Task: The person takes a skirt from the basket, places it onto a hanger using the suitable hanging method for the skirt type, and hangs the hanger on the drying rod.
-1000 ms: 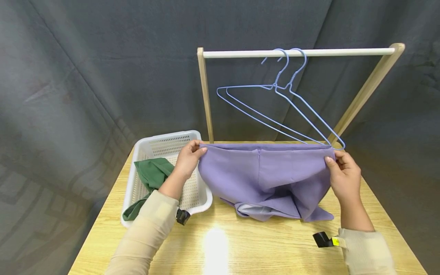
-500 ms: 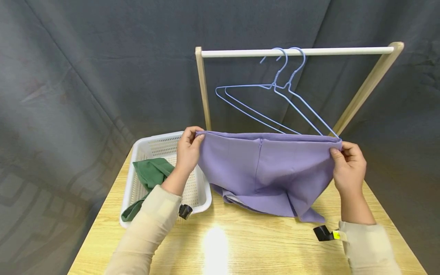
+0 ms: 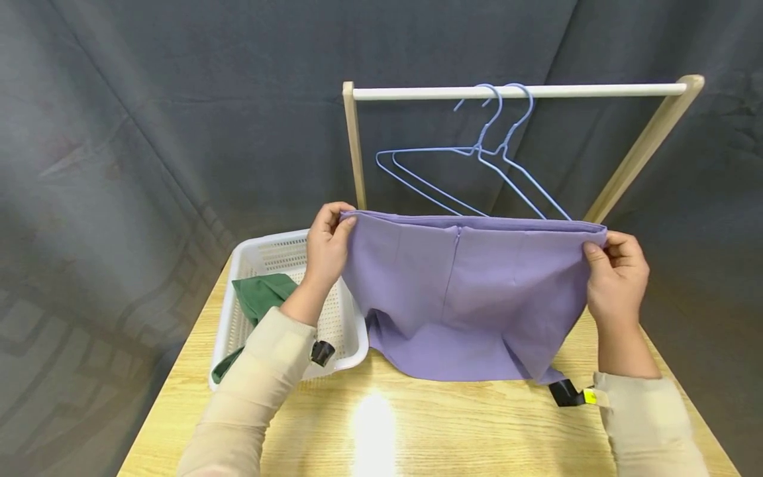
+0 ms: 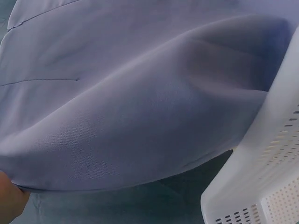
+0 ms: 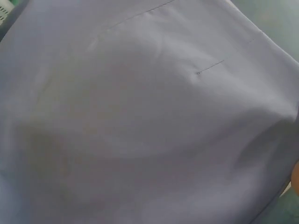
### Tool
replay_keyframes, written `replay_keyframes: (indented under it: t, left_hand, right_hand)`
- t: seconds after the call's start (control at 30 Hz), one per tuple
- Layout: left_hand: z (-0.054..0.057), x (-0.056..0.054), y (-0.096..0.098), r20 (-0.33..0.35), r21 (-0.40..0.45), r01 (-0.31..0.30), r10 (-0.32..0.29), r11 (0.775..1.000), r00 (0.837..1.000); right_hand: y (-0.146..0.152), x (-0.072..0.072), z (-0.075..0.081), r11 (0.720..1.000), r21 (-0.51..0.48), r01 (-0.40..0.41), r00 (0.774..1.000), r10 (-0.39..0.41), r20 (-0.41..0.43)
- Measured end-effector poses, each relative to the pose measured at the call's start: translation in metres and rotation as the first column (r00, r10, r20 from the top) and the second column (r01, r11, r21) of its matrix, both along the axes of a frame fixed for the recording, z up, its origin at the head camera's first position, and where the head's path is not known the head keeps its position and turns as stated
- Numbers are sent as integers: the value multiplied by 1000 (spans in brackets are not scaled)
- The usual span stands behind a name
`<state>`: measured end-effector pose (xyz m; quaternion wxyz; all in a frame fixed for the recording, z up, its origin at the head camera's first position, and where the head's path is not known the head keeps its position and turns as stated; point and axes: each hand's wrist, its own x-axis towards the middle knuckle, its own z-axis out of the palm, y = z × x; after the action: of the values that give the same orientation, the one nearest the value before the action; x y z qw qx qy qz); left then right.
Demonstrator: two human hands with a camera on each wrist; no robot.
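A purple skirt (image 3: pixel 465 285) with a zipper seam down its middle is stretched between both hands, its waistband level at the top. My left hand (image 3: pixel 326 248) pinches the waistband's left end between thumb and fingers. At the right end my right hand (image 3: pixel 616 271) grips the other corner the same way. The skirt's lower hem lies on the wooden table. Cloth fills most of both wrist views; only a bit of the left hand (image 4: pixel 11 200) shows in the left one. Two blue wire hangers (image 3: pixel 489 126) hang behind the skirt, their lower parts hidden by it.
A white basket (image 3: pixel 222 331) at the left holds a green cloth (image 3: pixel 262 295), partly covered by the left forearm. The hangers are on a white rod (image 3: pixel 596 91) between wooden posts. A wooden table (image 3: pixel 441 424) lies underneath, with dark curtains (image 3: pixel 179 99) behind.
Both hands have raised the skirt's waistband, and the right hand has also moved a little to the right. The skirt's front now hangs smoother and covers more of the hangers.
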<state>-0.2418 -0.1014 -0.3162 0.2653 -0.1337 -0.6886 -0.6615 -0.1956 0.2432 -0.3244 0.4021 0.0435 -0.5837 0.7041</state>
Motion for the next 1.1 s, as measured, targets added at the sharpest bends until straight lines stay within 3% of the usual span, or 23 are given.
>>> replay_keyframes:
  t: [0.4, 0.63, 0.73, 0.9, 1.03, 1.1]
  left_hand:
    - [12, -8, 4, -130, 104, 27, -13, 994, 991]
    - [28, -5, 5, -264, 156, 68, -25, 985, 964]
    - [34, -2, 4, -307, 167, 96, -41, 981, 951]
    - [36, 2, -5, -310, 155, 217, -161, 964, 937]
    - [33, 6, -14, -275, 109, 338, -299, 935, 914]
    - [30, 8, -17, -245, 83, 371, -342, 925, 907]
  right_hand:
    - [0, -9, 15, 993, -111, -50, 991, 35, -129]
    - [-2, -10, 24, 992, -127, 12, 979, -37, -199]
    - [-4, -9, 29, 985, -173, 4, 973, -44, -228]
    - [-2, -4, 33, 963, -253, -92, 959, 18, -283]
    - [3, 1, 30, 954, -245, -172, 949, 93, -302]
    - [5, 3, 27, 953, -226, -200, 945, 126, -302]
